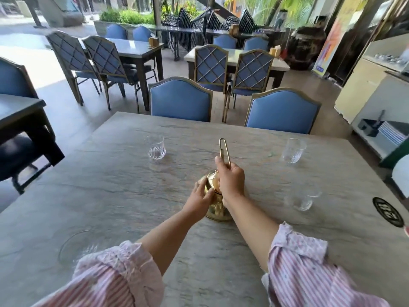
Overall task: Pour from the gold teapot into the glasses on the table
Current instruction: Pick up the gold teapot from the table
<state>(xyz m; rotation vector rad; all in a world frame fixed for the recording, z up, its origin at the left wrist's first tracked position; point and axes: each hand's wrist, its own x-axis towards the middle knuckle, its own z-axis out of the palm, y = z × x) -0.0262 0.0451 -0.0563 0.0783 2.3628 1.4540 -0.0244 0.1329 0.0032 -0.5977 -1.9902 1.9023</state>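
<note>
Head view: shiny gold teapot (pixel 217 209), tall looped handle (pixel 223 149)

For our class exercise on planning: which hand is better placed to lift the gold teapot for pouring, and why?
Right. The right hand grips the upright handle of the gold teapot; the left hand merely rests against the pot's side, steadying it.

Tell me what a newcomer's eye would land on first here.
The gold teapot dead centre, its tall handle gripped by the right hand while the left hand rests on its side. Around it stand clear glasses: the far-left glass, the far-right glass, the near-right glass.
</note>
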